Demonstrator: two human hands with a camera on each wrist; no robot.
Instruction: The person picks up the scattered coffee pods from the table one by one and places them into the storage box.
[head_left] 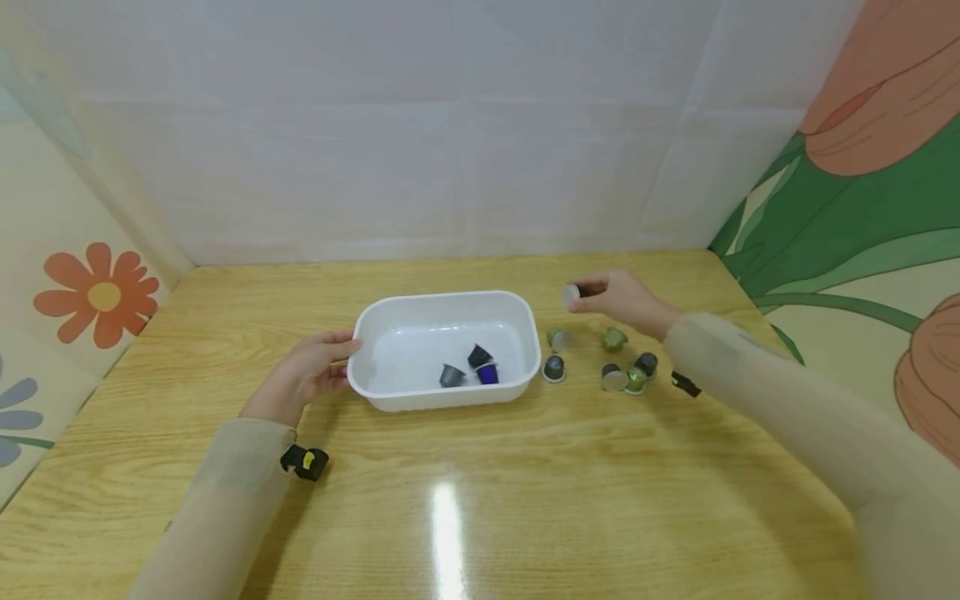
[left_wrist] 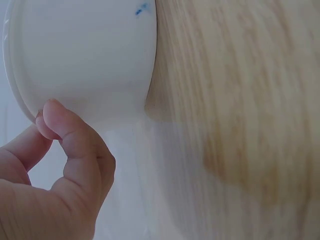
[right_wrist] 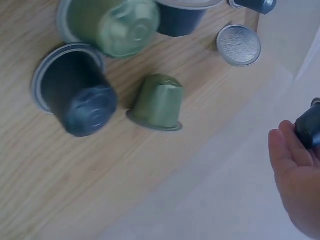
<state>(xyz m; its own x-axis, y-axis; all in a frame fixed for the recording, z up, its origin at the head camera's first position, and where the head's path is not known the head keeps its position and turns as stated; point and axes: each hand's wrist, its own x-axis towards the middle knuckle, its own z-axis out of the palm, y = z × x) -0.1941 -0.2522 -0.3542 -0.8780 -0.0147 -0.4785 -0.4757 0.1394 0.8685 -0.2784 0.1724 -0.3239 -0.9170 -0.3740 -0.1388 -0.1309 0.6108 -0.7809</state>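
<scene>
My left hand (head_left: 311,375) pinches the left end of a white plastic basin (head_left: 408,350); in the left wrist view its thumb and fingertips close on the rim (left_wrist: 15,95). Inside the basin lie a grey coffee capsule (head_left: 452,377), a black capsule (head_left: 478,357) and a purple capsule (head_left: 487,373). Above the table, right of the basin, my right hand (head_left: 622,300) holds a dark coffee capsule (right_wrist: 309,126) in its fingers. That capsule's pale lid (head_left: 571,296) faces left in the head view.
Several capsules stand or lie on the wooden table (head_left: 360,517) right of the basin, among them a green capsule (head_left: 614,339), a black capsule (head_left: 554,368) and a dark green one (right_wrist: 155,102). A white sheet (head_left: 450,167) hangs behind the table's far edge.
</scene>
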